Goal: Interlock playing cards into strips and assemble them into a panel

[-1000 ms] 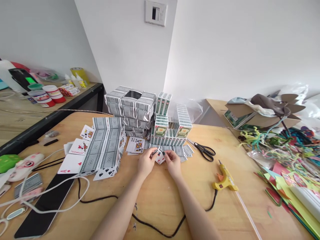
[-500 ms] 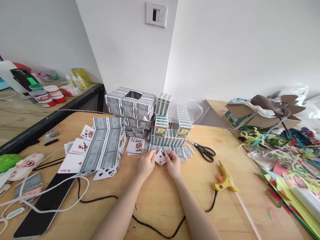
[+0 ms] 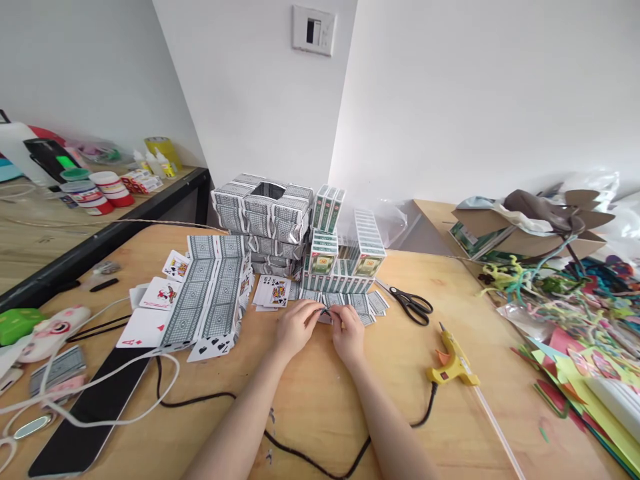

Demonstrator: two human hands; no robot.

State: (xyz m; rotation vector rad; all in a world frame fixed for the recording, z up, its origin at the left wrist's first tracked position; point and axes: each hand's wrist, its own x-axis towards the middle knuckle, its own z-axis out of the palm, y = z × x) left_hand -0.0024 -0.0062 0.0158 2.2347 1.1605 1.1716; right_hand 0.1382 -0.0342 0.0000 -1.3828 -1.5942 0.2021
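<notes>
My left hand and my right hand meet at the middle of the table, fingers closed on a playing card that they mostly hide. Just beyond them, patterned cards lie face down before a stack of green card boxes. To the left of my left hand is a small pile of face-up cards. Farther left stands a folded panel of joined cards. Behind, a large box-like form covered in cards has an opening in its top.
Black scissors and a yellow glue gun lie right of my hands. Its black cable passes under my forearms. A black phone-like slab and white cords are at left; craft materials fill the right.
The card between my hands showed its red-heart face before; now its face is hidden as my fingers have closed in over it. My fingertips have come closer together.
</notes>
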